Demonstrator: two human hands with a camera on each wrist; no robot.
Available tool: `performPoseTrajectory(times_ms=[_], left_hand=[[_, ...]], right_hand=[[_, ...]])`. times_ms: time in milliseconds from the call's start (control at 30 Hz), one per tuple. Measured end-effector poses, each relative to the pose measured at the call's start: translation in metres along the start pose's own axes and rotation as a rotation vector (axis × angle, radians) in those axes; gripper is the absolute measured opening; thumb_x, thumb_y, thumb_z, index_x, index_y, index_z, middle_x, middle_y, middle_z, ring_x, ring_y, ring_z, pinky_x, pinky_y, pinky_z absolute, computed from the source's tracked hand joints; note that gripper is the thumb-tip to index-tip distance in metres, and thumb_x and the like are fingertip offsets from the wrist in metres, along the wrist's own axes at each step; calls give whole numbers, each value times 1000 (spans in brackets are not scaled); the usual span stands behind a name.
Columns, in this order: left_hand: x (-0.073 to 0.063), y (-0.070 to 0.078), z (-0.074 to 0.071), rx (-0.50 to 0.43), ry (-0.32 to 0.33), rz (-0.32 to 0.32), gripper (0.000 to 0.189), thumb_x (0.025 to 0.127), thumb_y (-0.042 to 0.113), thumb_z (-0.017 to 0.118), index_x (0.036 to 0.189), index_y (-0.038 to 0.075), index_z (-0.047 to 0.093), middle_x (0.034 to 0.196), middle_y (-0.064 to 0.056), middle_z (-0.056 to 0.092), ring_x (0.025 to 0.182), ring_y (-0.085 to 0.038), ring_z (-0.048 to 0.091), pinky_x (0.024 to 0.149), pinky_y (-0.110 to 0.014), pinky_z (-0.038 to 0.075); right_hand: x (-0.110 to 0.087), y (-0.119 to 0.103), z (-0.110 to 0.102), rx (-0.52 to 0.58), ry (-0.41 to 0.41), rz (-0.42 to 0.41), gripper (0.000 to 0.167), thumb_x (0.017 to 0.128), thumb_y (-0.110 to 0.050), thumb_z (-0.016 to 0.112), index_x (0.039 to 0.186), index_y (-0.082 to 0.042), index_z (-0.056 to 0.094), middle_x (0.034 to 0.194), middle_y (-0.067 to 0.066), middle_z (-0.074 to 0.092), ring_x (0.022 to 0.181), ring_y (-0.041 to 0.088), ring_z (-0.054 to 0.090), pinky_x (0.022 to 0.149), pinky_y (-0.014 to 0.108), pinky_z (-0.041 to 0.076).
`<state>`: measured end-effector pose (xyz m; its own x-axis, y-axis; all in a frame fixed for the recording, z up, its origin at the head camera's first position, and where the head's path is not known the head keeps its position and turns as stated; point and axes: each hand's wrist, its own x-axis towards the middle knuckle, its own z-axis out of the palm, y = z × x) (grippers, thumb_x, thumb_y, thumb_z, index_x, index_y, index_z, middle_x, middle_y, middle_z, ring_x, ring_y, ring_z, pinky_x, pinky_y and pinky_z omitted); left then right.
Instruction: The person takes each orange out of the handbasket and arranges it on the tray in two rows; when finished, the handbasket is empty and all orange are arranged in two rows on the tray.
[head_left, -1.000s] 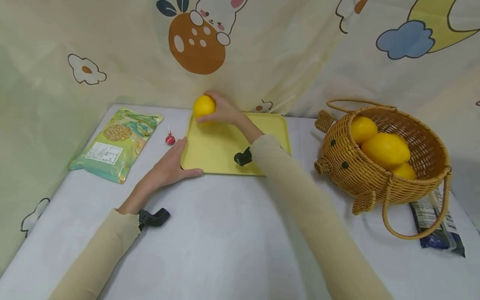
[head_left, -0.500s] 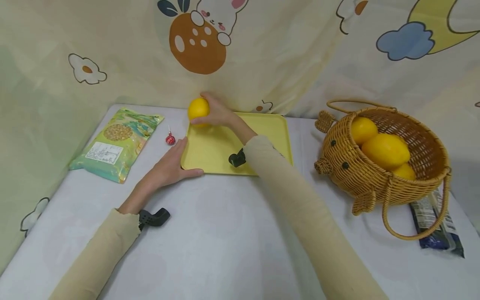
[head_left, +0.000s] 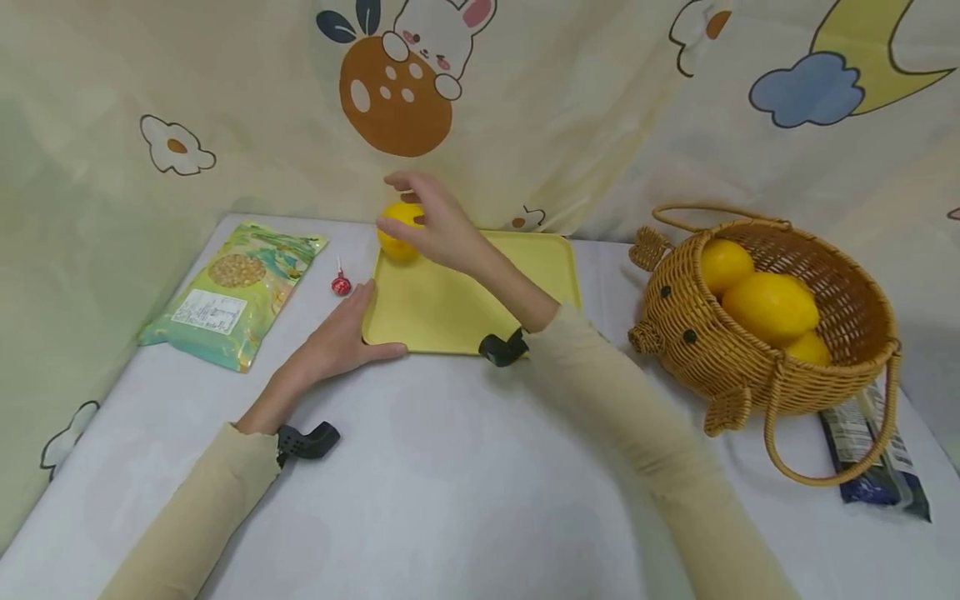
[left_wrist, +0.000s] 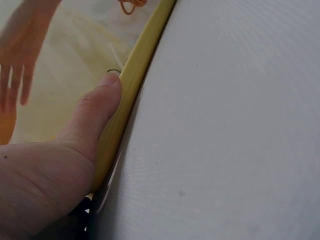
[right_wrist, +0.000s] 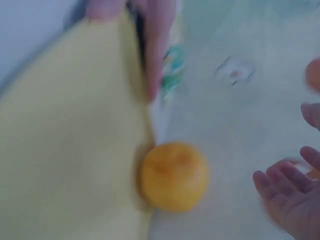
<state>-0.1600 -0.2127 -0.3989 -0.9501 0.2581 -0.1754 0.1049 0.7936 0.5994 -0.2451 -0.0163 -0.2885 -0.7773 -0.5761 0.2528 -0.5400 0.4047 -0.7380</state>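
A flat yellow tray (head_left: 457, 300) lies on the white tabletop. At its back-left corner sits a round yellow fruit (head_left: 396, 247), which looks more orange in the right wrist view. My right hand (head_left: 444, 227) hovers just above and to the right of this fruit, fingers apart and loosely bent, with nothing in its grasp. In the right wrist view the same hand (right_wrist: 290, 202) appears away from the fruit (right_wrist: 175, 177). My left hand (head_left: 339, 337) rests against the tray's front-left corner, its thumb along the front edge (left_wrist: 131, 80).
To the right stands a wicker animal-shaped basket (head_left: 693, 354) holding several yellow fruits (head_left: 771, 307). A dark packet (head_left: 873, 458) lies partly beneath it. On the left are a green food bag (head_left: 236, 292) and a red lollipop (head_left: 341, 285). A patterned cloth hangs behind.
The right hand set the fruit at the tray's back-left corner, let go and drew up and to the right. The left hand stayed in place.
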Motion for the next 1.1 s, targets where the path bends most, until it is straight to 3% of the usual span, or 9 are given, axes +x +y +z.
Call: performPoseTrajectory(times_ms=[100, 233, 367, 500, 633, 800, 1100], left_hand=[[0, 1, 1, 2, 3, -8, 124, 75, 66, 70, 156, 9, -4, 165, -14, 3, 152, -34, 8, 121, -56, 16], [0, 1, 2, 2, 14, 8, 123, 75, 64, 71, 157, 10, -3, 165, -14, 4, 151, -33, 11, 121, -56, 16], [0, 1, 3, 25, -2, 9, 123, 76, 65, 70, 156, 7, -5, 165, -15, 1, 152, -34, 7, 122, -55, 14], [-1, 3, 2, 35, -19, -4, 124, 77, 66, 68, 155, 4, -6, 164, -16, -2, 152, -35, 3, 122, -55, 11], [-2, 4, 1, 29, -15, 1, 123, 78, 63, 69, 155, 4, -7, 164, -17, -2, 152, -35, 3, 122, -56, 11], [-3, 2, 1, 25, -7, 13, 123, 78, 62, 70, 155, 4, -6, 164, -17, -1, 152, -36, 5, 121, -56, 13], [-2, 1, 1, 26, -7, 17, 123, 78, 63, 70, 155, 4, -6, 164, -18, 0, 152, -36, 7, 121, -57, 14]], right_hand=[[-42, -26, -14, 84, 22, -86, 48, 92, -19, 66, 135, -6, 50, 137, 7, 53, 125, 17, 53, 100, 28, 51], [-101, -41, -33, 121, 43, -180, 40, 90, -12, 68, 127, -3, 56, 128, 9, 59, 119, 16, 56, 97, 28, 53], [-153, -37, -52, 150, 71, -201, 38, 88, -2, 68, 124, -1, 58, 125, 10, 61, 119, 16, 56, 100, 32, 52], [-189, -24, -72, 152, 118, -187, 37, 86, 5, 66, 123, 1, 58, 123, 9, 61, 118, 11, 56, 101, 32, 51], [-206, -11, -87, 108, 156, -167, 34, 87, 7, 64, 120, 4, 59, 122, -1, 62, 116, 6, 57, 100, 26, 51], [-212, 0, -95, 98, 183, -153, 30, 88, 8, 62, 118, 6, 59, 120, -14, 61, 113, 3, 59, 97, 22, 52], [-213, 10, -97, 137, 229, -62, 27, 92, 2, 61, 118, 4, 60, 116, -14, 63, 110, 4, 61, 95, 17, 51]])
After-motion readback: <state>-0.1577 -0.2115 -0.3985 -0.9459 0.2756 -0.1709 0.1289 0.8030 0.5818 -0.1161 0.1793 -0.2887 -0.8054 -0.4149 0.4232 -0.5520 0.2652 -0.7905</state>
